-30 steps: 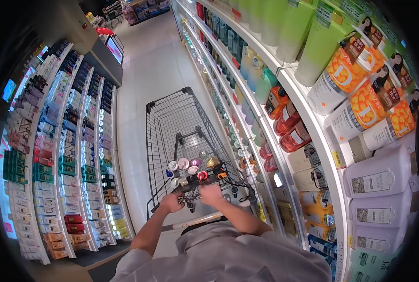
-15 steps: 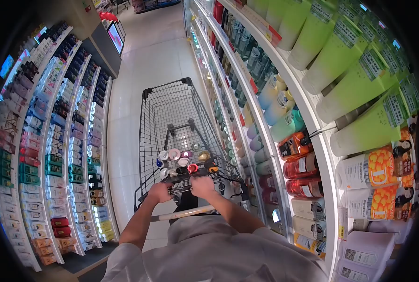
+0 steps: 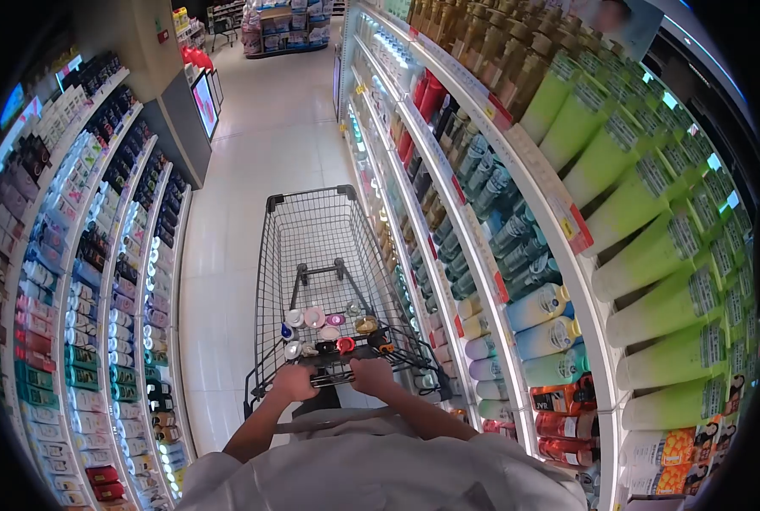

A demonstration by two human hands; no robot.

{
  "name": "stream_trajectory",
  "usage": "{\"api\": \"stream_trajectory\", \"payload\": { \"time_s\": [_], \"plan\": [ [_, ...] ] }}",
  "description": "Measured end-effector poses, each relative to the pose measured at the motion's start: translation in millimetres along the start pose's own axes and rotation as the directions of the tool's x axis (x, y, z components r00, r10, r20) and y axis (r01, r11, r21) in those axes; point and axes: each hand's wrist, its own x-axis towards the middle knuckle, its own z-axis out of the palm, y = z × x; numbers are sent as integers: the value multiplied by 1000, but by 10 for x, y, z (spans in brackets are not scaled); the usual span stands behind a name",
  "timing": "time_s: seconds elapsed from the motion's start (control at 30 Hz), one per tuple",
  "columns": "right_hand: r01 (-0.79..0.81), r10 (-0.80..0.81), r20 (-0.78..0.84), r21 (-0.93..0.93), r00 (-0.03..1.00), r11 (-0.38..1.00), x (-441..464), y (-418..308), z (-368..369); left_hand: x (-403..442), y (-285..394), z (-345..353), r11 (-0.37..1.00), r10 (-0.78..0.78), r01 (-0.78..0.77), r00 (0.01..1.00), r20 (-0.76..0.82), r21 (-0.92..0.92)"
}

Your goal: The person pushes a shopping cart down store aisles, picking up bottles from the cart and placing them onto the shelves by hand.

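A black wire shopping cart (image 3: 307, 243) stands in front of me in the aisle. My left hand (image 3: 295, 382) is closed around the left part of the cart's handle. On its right part, my right hand (image 3: 371, 375) is closed as well. Several small bottles and jars lie at the near end of the basket, among them a pink-lidded jar (image 3: 314, 317), a purple item (image 3: 335, 320), a gold-coloured one (image 3: 366, 324) and a red ring-shaped piece (image 3: 346, 344). The far part of the basket shows bare wire.
Shelves of bottles (image 3: 111, 298) line the left side. Close on the right runs a tall shelf with green bottles (image 3: 652, 281), blue bottles (image 3: 546, 319) and red bottles (image 3: 567, 426). A pillar (image 3: 184, 128) and a stacked display (image 3: 286, 30) stand farther ahead.
The view has tilted up and moved forward along the aisle. More of the far display shows, and the shelf goods have slid down and back. Both hands stay on the handle.
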Motion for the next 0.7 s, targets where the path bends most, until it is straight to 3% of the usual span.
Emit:
{"api": "stream_trajectory", "payload": {
  "time_s": [0.2, 0.4, 0.7],
  "plan": [
    [-5, 7, -109, 12, 994, 1000, 1134, 49, -337, 831, -603, -696, 1000, 4, -3, 999, 45, -20],
    [-7, 11, -169, 26, 986, 1000, 2225, 62, -677, 1621, -1251, -1304, 998, 29, -30, 999, -21, -51],
    [37, -27, -258, 35, 966, 999, 3634, 384, -1013, 2795, -1883, -2080, 1000, 27, -27, 1000, 4, 9]
  ]
}}
